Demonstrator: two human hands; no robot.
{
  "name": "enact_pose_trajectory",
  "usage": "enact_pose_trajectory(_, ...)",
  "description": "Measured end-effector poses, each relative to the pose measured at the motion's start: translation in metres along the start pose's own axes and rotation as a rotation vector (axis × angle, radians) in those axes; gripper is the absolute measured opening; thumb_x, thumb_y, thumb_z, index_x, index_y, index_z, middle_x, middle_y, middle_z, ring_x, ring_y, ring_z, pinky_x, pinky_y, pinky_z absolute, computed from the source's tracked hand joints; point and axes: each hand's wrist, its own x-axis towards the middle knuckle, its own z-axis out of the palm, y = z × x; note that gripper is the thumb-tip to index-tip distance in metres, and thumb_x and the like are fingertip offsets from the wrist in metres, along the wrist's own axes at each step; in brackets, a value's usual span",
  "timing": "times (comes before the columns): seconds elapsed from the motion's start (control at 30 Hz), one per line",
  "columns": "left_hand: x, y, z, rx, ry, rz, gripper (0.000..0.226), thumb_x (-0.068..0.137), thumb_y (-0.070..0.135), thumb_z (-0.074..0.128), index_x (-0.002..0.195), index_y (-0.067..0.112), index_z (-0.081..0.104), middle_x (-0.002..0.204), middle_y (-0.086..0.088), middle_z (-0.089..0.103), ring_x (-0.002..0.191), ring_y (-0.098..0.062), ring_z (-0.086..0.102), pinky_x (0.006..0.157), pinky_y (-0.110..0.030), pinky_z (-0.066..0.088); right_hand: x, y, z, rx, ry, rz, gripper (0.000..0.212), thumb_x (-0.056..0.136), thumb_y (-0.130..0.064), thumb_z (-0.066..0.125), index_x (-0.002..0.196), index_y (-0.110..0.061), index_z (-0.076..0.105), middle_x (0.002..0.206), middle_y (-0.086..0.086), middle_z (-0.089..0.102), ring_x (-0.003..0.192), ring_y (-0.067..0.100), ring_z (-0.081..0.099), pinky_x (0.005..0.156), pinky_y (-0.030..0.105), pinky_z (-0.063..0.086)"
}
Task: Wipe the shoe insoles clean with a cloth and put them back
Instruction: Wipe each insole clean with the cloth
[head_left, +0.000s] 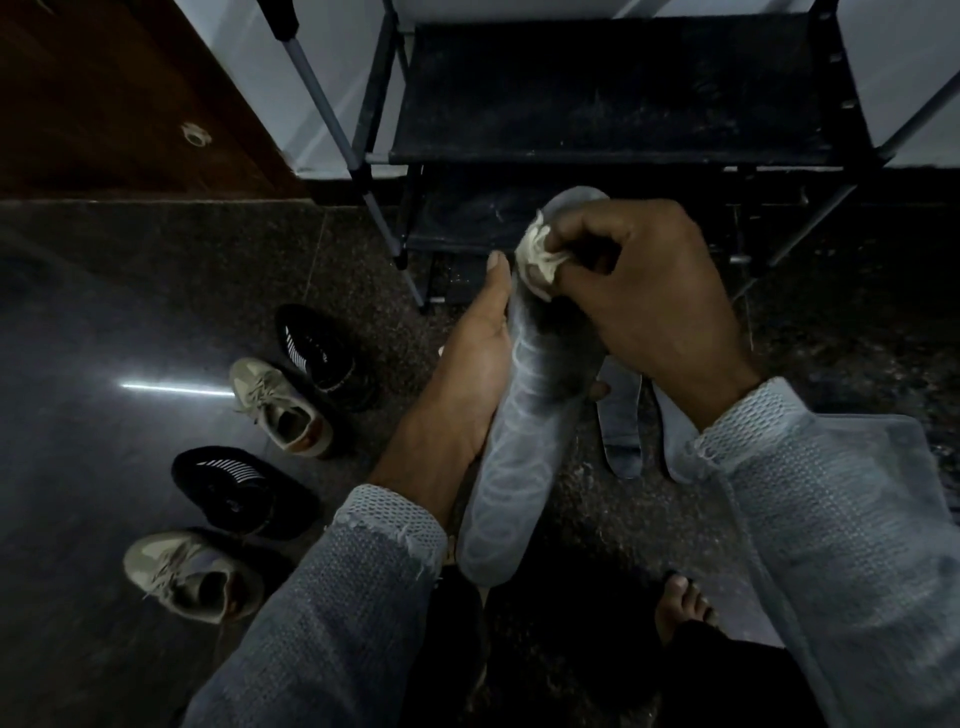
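Insole (519, 415) in hand, grey with a faint ring pattern, held lengthwise away from me above the dark stone floor (130, 312). I note my left hand (467, 374) cupped along its left edge, thumb lying up the side and fingertips showing past the right edge. My right hand (639, 291) is curled round a bunched pale cloth (537, 260), which is pressed onto the insole's far end. Two more grey insoles (621, 415) lie on the floor under my right wrist. Four shoes stand at left: two black knit sneakers (322, 353) and two olive lace-up sneakers (280, 405), alternating. A black shoe rack (623, 104) stands ahead.
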Motion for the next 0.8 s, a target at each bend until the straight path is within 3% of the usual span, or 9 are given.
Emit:
enact_pose_trajectory(0.07, 0.001, -0.003, -0.001, 0.024, 0.008, -0.007, 0.056, 0.101, 0.055, 0.024, 0.113, 0.016, 0.062, 0.097, -0.006, 0.071, 0.088, -0.019, 0.068, 0.071, -0.032, 0.056, 0.0, 0.002, 0.003, -0.036, 0.093, 0.009, 0.016, 0.082, -0.014, 0.072, 0.096, -0.021, 0.074, 0.093, -0.012, 0.07, 0.087, 0.0, 0.065, 0.081, 0.021, 0.054)
enact_pose_trajectory(0.13, 0.001, -0.002, -0.002, 0.022, 0.006, -0.014, 0.06, 0.099, 0.059, 0.023, 0.117, 0.016, 0.062, 0.103, -0.008, 0.07, 0.095, -0.022, 0.066, 0.075, -0.034, 0.055, -0.001, 0.002, 0.004, -0.032, 0.078, 0.002, 0.018, 0.082, -0.011, 0.071, 0.097, -0.02, 0.074, 0.093, -0.012, 0.069, 0.087, 0.0, 0.065, 0.082, 0.021, 0.054)
enact_pose_trajectory(0.23, 0.0, 0.001, -0.003, -0.053, -0.021, -0.005, 0.075, 0.094, 0.067, 0.019, 0.13, 0.012, 0.054, 0.122, -0.015, 0.063, 0.111, -0.027, 0.061, 0.089, -0.039, 0.054, -0.001, -0.001, -0.002, 0.046, -0.13, -0.008, 0.019, 0.08, -0.007, 0.073, 0.093, -0.022, 0.074, 0.085, -0.02, 0.066, 0.086, -0.003, 0.066, 0.082, 0.018, 0.054)
enact_pose_trajectory(0.33, -0.002, 0.005, -0.003, -0.109, -0.062, 0.018, 0.079, 0.093, 0.069, 0.015, 0.128, 0.011, 0.055, 0.124, -0.016, 0.062, 0.11, -0.028, 0.063, 0.092, -0.041, 0.054, -0.001, -0.003, -0.005, 0.06, -0.279, -0.017, 0.019, 0.08, -0.006, 0.073, 0.091, -0.023, 0.073, 0.086, -0.02, 0.068, 0.086, -0.004, 0.066, 0.081, 0.013, 0.052)
enact_pose_trajectory(0.43, 0.001, 0.003, -0.003, -0.081, -0.049, 0.006, 0.078, 0.092, 0.071, 0.016, 0.125, 0.014, 0.058, 0.113, -0.012, 0.069, 0.1, -0.024, 0.068, 0.077, -0.038, 0.058, -0.002, 0.0, 0.001, 0.023, -0.074, -0.001, 0.017, 0.082, -0.01, 0.072, 0.096, -0.02, 0.075, 0.087, -0.019, 0.066, 0.084, -0.005, 0.064, 0.079, 0.009, 0.05)
enact_pose_trajectory(0.53, 0.004, 0.0, -0.005, -0.031, -0.032, -0.006, 0.081, 0.091, 0.073, 0.017, 0.136, 0.014, 0.051, 0.124, -0.014, 0.063, 0.111, -0.028, 0.062, 0.08, -0.04, 0.055, -0.002, 0.001, 0.005, -0.018, 0.032, 0.008, 0.018, 0.083, -0.013, 0.072, 0.099, -0.02, 0.075, 0.089, -0.019, 0.065, 0.084, -0.005, 0.063, 0.08, 0.009, 0.049)
enact_pose_trajectory(0.63, 0.004, 0.0, -0.008, -0.052, -0.028, 0.018, 0.081, 0.092, 0.072, 0.016, 0.129, 0.012, 0.056, 0.124, -0.015, 0.063, 0.113, -0.029, 0.062, 0.087, -0.042, 0.054, -0.001, -0.001, -0.003, 0.021, -0.177, -0.023, 0.019, 0.082, -0.006, 0.071, 0.094, -0.02, 0.075, 0.083, -0.024, 0.064, 0.082, -0.007, 0.064, 0.078, 0.01, 0.05)
enact_pose_trajectory(0.73, 0.004, 0.005, -0.008, -0.087, -0.032, 0.008, 0.081, 0.092, 0.07, 0.016, 0.114, 0.008, 0.062, 0.11, -0.018, 0.069, 0.099, -0.027, 0.068, 0.088, -0.039, 0.056, -0.001, -0.004, -0.009, 0.096, -0.429, -0.053, 0.016, 0.081, -0.003, 0.072, 0.092, -0.015, 0.075, 0.086, -0.018, 0.069, 0.086, -0.003, 0.067, 0.081, 0.014, 0.053)
enact_pose_trajectory(0.8, 0.004, 0.007, -0.008, -0.089, -0.025, 0.012, 0.082, 0.093, 0.069, 0.016, 0.107, 0.006, 0.066, 0.102, -0.018, 0.071, 0.092, -0.026, 0.07, 0.084, -0.037, 0.056, -0.002, -0.003, -0.006, 0.09, -0.395, -0.062, 0.016, 0.081, -0.005, 0.073, 0.092, -0.017, 0.076, 0.088, -0.017, 0.07, 0.087, -0.003, 0.067, 0.082, 0.017, 0.053)
